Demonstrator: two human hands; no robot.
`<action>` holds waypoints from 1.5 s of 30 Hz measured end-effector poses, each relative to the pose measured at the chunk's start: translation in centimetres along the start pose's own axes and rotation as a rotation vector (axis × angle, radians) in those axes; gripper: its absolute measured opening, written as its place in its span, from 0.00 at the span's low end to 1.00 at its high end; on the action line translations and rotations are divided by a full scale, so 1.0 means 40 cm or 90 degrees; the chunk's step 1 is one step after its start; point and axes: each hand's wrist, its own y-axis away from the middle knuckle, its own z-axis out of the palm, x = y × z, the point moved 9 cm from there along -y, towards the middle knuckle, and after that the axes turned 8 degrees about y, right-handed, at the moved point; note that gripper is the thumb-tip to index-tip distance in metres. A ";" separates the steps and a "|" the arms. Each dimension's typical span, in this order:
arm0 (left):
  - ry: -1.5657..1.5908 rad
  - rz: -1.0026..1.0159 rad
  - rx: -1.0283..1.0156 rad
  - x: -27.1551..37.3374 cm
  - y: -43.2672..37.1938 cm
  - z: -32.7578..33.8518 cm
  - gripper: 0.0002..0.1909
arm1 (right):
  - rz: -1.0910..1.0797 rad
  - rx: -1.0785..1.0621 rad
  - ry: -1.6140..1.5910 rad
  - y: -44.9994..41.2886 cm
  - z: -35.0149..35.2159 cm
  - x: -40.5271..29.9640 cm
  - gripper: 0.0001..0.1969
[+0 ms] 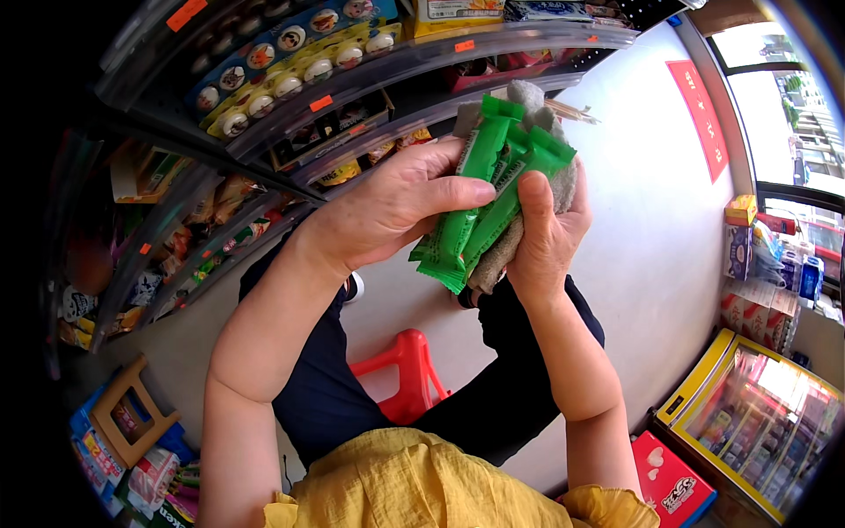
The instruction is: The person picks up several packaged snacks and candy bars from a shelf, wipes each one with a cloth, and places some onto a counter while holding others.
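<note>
Both hands are raised in front of the shelves, close together. My left hand (403, 204) has its thumb over green plastic snack packets (462, 224), several of them bundled side by side. From the right, my right hand (551, 231) grips the same packets with its thumb, along with a grey cloth (495, 257) that lies behind and beside them. The cloth sticks out above the packets and below them near the right palm. The fingers behind the bundle are mostly hidden.
Store shelves (396, 59) with clear price rails and packaged snacks rise ahead and left. A red plastic stool (412, 376) stands between the legs. A glass-topped freezer (752, 422) and a red box (670, 478) are at lower right, a cardboard box (125, 416) at lower left.
</note>
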 end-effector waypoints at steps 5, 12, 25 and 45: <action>-0.042 -0.010 0.003 -0.006 -0.003 -0.005 0.26 | 0.008 0.009 0.017 -0.001 -0.003 -0.003 0.20; -0.030 -0.043 0.031 -0.020 -0.010 -0.029 0.25 | 0.033 0.030 0.063 0.002 -0.001 0.003 0.19; 0.000 -0.048 0.031 -0.024 -0.013 -0.038 0.25 | 0.051 0.033 0.045 -0.001 -0.001 0.010 0.20; -0.071 0.038 0.111 -0.034 -0.037 -0.050 0.22 | 0.031 0.061 0.070 -0.023 -0.019 0.021 0.17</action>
